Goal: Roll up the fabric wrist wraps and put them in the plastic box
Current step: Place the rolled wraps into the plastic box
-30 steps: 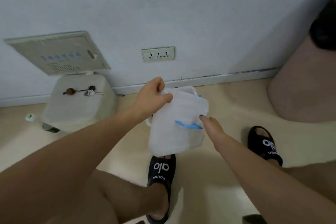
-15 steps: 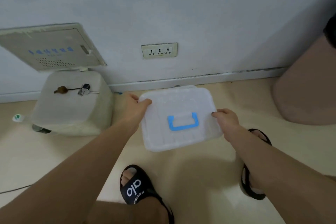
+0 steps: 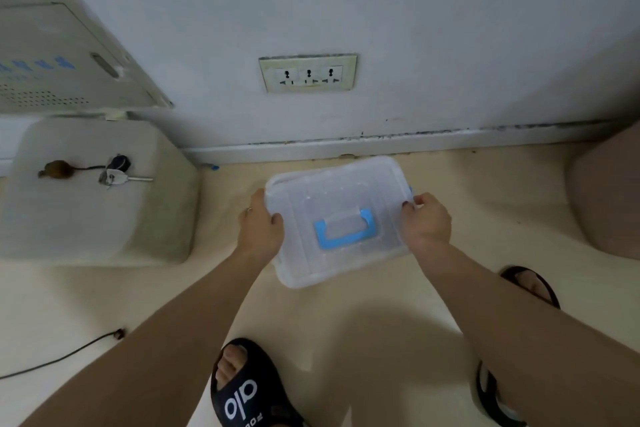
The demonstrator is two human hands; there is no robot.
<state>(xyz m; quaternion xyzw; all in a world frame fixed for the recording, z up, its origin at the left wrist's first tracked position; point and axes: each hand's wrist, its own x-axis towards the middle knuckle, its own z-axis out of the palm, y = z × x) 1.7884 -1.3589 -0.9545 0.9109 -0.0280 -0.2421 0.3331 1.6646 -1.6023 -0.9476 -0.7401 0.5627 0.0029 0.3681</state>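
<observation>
plastic box [image 3: 341,218]: lid on, blue handle [image 3: 344,227] up, near the floor [image 3: 363,322] by the skirting, perhaps not set down; long axis hand to hand
left hand [image 3: 259,229]: gripped on left end
right hand [image 3: 427,222]: gripped on right end
wraps: none seen

Both hands grip a plastic box by its short sides

The left hand [image 3: 260,228] holds the left edge of the plastic box [image 3: 341,218], thumb curled over the lid and a ring on one finger. The right hand [image 3: 426,218] clasps the right edge, fingers bent over the rim. Both bare forearms reach forward and inward from the lower corners, wrists nearly straight.
</observation>
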